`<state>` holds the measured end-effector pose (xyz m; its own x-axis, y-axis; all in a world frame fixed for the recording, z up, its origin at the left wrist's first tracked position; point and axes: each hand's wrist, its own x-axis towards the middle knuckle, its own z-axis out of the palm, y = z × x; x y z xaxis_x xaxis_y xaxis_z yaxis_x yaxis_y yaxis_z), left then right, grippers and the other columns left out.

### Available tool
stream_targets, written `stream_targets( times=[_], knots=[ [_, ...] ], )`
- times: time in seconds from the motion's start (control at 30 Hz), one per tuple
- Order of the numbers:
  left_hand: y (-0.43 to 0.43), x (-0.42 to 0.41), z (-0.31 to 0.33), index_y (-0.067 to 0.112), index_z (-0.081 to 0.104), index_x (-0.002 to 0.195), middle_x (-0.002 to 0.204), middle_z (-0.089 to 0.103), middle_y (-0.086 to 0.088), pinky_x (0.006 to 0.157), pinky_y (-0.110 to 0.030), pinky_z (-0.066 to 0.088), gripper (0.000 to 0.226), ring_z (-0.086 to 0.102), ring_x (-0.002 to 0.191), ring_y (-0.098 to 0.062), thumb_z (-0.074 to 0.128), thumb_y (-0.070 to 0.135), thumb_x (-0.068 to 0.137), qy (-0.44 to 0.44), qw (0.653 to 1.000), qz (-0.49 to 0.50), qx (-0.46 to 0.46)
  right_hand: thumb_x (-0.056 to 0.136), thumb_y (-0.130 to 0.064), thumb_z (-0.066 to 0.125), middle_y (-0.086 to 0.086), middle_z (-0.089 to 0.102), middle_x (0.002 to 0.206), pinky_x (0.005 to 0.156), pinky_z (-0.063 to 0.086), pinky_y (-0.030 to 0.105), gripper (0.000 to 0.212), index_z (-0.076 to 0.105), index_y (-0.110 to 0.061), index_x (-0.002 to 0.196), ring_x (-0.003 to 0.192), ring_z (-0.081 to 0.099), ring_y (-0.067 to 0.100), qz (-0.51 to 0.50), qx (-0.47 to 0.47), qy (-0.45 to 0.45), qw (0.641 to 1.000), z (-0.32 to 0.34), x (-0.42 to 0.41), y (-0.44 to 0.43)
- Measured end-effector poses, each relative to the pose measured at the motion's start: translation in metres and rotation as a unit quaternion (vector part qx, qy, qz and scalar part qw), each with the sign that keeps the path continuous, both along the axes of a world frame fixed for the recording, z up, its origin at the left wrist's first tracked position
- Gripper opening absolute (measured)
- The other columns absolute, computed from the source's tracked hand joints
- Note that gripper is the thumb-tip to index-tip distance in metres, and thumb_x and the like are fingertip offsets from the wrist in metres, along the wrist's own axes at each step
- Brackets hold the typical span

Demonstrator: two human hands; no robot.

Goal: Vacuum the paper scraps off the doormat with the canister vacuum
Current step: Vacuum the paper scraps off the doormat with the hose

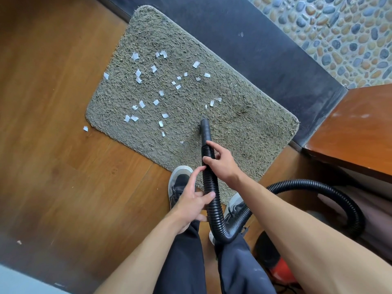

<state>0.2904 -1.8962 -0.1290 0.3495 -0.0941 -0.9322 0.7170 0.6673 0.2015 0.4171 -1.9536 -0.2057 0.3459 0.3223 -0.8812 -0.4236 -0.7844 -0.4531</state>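
Right hand point(222, 164) clamped round hose point(210, 183), left hand point(194, 203) loosely touching it. Nozzle point(205, 129) pointing away, onto doormat point(244, 128) near paper scraps point(161, 123)

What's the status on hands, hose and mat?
Right hand grips hose; left hand loosely on it. Nozzle on mat, scraps remain. One scrap on floor.

The wooden floor point(53, 124) is spreading across the left and lower part of the view. A dark stone strip point(265, 49) is running diagonally along the floor's far edge, and a pebble surface point(339, 28) is lying beyond that strip. A reddish-brown wooden ledge point(360, 128) is sitting at the floor's right side, touching the strip's lower end. A small pale crumb point(19, 242) is lying on the floor near its lower left corner
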Motion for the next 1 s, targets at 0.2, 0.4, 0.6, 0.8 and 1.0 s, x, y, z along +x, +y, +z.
stream_targets(
  times=[0.2,0.4,0.6,0.8,1.0],
  knots=[
    [0.011,0.008,-0.005,0.058,0.031,0.138,0.084,0.071,0.004,0.065,-0.040,0.058,0.066,0.066,0.070,-0.007,0.056,0.010,0.100,-0.007,1.000,-0.010,0.014,0.087,-0.010,0.064,-0.006,0.058,0.085,0.086,0.057,0.039,0.058,0.050,-0.026,0.141,0.074,0.060,0.011,0.007,0.020,-0.016,1.000,-0.003,0.009,0.012],
    [0.026,0.020,-0.011,0.058,0.030,0.138,0.077,0.072,0.006,0.072,-0.046,0.058,0.065,0.069,0.079,-0.014,0.056,0.012,0.100,-0.012,1.000,-0.020,0.017,0.089,-0.007,0.062,-0.004,0.057,0.087,0.078,0.056,0.033,0.056,0.049,-0.024,0.141,0.076,0.060,0.012,0.002,0.030,-0.012,0.999,-0.006,0.022,0.023],
    [0.019,0.030,-0.008,0.059,0.031,0.137,0.080,0.072,0.000,0.077,-0.054,0.060,0.065,0.071,0.083,-0.018,0.054,0.011,0.101,-0.010,0.999,-0.038,0.011,0.089,-0.005,0.061,0.001,0.058,0.086,0.066,0.055,0.027,0.055,0.049,-0.023,0.139,0.071,0.060,0.013,-0.022,0.021,-0.009,1.000,-0.005,0.031,0.011],
    [0.020,0.040,-0.009,0.060,0.031,0.137,0.077,0.072,0.005,0.078,-0.055,0.059,0.067,0.071,0.081,-0.015,0.055,0.010,0.100,-0.024,0.999,-0.046,0.014,0.088,-0.009,0.064,0.003,0.058,0.087,0.077,0.055,0.034,0.056,0.051,-0.027,0.139,0.079,0.060,0.017,-0.039,0.025,-0.030,0.998,-0.010,0.038,0.007],
    [0.023,0.029,-0.011,0.057,0.031,0.138,0.074,0.070,0.003,0.082,-0.066,0.054,0.066,0.069,0.077,-0.018,0.055,0.008,0.100,-0.016,0.999,-0.025,0.015,0.086,-0.010,0.065,-0.002,0.059,0.086,0.081,0.055,0.036,0.057,0.052,-0.027,0.139,0.077,0.059,0.014,-0.010,0.028,-0.014,0.999,-0.015,0.029,0.018]
  ],
)
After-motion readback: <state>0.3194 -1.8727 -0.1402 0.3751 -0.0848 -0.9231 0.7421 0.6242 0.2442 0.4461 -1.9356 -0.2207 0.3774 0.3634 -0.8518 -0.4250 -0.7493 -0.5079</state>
